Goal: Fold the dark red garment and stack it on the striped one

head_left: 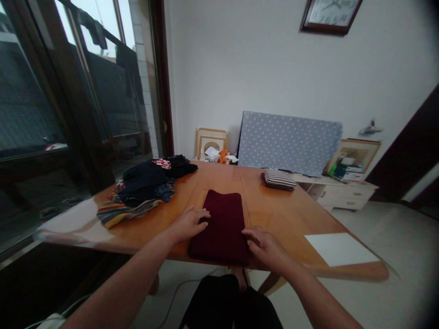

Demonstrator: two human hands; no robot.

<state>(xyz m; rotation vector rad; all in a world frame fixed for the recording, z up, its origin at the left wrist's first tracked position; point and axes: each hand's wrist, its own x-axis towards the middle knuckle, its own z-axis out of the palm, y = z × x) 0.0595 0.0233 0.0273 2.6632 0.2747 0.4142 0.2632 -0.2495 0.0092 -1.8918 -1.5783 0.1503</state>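
A dark maroon garment (221, 230), folded into a long rectangle, lies flat at the table's near edge in front of me. My left hand (190, 223) rests at its left side, the fingertips on the cloth and the fingers apart. At the opposite side, my right hand (264, 242) touches the right edge with its fingers loosely stretched and the thumb apart. Neither hand lifts the cloth. How the layers are folded underneath cannot be seen.
A loose heap of dark and striped clothes (144, 183) covers the table's far left. Folded clothes with a striped one on top (279, 178) sit at the back right. A white sheet (341, 249) lies near the right corner of the wooden table (274, 210).
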